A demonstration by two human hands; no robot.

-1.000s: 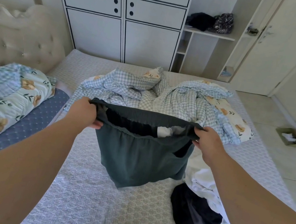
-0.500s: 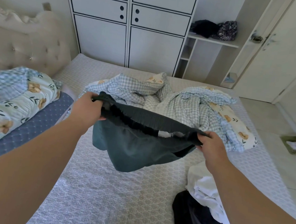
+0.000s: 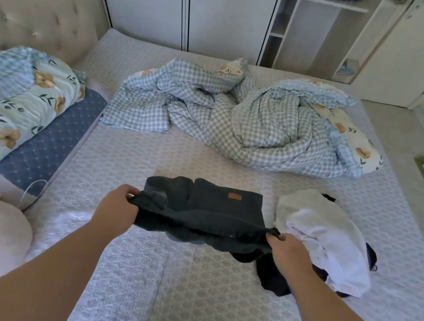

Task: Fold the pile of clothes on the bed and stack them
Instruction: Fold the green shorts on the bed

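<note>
One head-worn wide-angle view looks forward and steeply down from close above the bed point(image 3: 186, 305). Both forearms reach in from the near edge; the wardrobe point(image 3: 187, 9) stands far, the floor point(image 3: 422, 150) right.

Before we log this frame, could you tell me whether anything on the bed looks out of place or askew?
Nothing looks damaged or spilled. The checked duvet lies crumpled across the bed, and the white garment sits in an unfolded heap. Both hands, left and right, grip the dark shorts.
</note>
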